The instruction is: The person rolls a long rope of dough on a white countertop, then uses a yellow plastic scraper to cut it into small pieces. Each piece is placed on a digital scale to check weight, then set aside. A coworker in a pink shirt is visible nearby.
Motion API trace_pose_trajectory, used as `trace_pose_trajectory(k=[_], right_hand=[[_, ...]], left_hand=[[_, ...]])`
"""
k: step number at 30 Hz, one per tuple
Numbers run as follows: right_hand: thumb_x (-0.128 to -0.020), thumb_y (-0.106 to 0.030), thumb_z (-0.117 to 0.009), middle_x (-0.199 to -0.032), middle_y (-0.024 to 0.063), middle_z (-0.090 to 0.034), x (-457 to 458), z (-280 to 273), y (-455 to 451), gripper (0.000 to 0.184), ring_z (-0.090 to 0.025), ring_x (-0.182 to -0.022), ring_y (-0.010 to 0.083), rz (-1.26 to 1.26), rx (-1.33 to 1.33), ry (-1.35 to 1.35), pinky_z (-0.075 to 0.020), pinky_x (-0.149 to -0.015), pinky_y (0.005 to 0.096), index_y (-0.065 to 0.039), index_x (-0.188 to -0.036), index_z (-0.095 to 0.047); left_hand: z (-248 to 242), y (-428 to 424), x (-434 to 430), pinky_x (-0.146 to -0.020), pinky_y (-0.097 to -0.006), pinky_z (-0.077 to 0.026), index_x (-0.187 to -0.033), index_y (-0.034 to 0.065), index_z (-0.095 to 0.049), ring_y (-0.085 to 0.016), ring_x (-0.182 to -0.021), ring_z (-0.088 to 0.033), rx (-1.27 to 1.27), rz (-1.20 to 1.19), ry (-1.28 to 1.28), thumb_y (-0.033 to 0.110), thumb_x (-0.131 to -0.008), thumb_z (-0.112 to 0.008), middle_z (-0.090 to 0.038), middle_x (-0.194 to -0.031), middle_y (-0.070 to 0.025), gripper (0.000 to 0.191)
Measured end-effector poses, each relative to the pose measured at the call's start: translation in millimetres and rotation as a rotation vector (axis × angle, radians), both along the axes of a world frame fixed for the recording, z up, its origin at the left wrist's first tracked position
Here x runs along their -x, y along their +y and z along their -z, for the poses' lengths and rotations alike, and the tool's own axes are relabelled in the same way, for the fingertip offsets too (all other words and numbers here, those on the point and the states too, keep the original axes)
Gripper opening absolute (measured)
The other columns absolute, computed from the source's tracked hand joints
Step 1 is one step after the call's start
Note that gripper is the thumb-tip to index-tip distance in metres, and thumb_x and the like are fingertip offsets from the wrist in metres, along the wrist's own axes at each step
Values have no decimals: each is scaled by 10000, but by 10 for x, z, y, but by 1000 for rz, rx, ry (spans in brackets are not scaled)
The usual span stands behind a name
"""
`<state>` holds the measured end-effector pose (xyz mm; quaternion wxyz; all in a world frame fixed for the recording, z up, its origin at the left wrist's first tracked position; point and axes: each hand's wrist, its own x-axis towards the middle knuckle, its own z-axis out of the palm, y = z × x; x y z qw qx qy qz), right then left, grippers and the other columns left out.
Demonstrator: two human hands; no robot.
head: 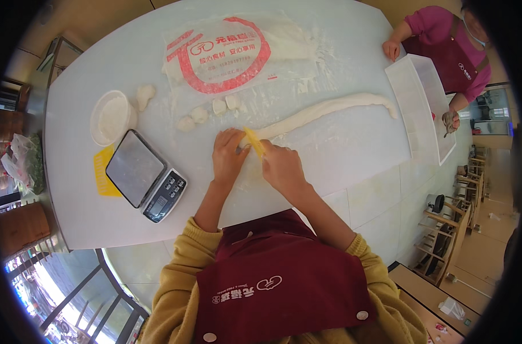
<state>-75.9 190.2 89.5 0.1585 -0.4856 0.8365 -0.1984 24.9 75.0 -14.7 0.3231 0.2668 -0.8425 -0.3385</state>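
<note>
My right hand (284, 167) grips a yellow plastic dough scraper (255, 142), its blade set across a long rope of dough (321, 112) near the left end. On the short end piece beyond the blade, my left hand (227, 154) has its fingers and thumb curled around the dough, hiding most of it. The rope runs off to the right over the floured white table (338, 150) and bends down at its far tip. Several small cut dough pieces (199, 115) lie in a loose row just past my left hand.
A digital kitchen scale (146, 174) partly covers a yellow slotted plastic piece (104, 172). Behind it stand a bowl of flour (113, 117) and a dough lump (145, 96). A printed plastic sheet (239, 53) lies farther back. A person (448, 51) stands by a white bin (415, 107) at right.
</note>
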Motion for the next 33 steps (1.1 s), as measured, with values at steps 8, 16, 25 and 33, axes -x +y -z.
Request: trace_pose_trajectory(k=[8,16,25,33], right_hand=[[-787,-71,-578,-843,213,-658,335,113,-260,152,-642,-803,383,16,-59,-84,-516,-723,476,-34,-920,-643],[-886,-49,-603,-843,86,-683,697,-152,790,276,-644,-618,124,508,212,-648,-501,-483,252,-11,-1159,-604],[-842,-61,-596,-787,110,-671,999,-271,1593,308,-642,-588,164,817,157,-437,-515,-510,278,-2,-1142,-626],[-857,-43,-574,-794,124,-689,1296,42,2123,279,-676,-573,198,749,-155,-173,-538,-475,304,-1,-1132,-595]], left_hand=[[-231,-58,-47,-787,-394,-507,-1012,31,-656,-325,-883,-623,-6,16,-29,3,-685,-767,-658,-970,-131,346],[-946,-644,-1643,-908,-394,-477,-1069,23,-644,-323,-1041,-607,-112,-549,-234,95,-773,-746,-643,-1129,-144,321],[-893,-606,-2164,-972,-389,-425,-1189,14,-609,-291,-1118,-583,114,-766,-67,96,-842,-706,-638,-1179,-134,369],[-858,-608,-2284,-904,-367,-460,-1181,4,-610,-259,-1031,-628,180,-809,34,33,-883,-641,-664,-1121,-127,301]])
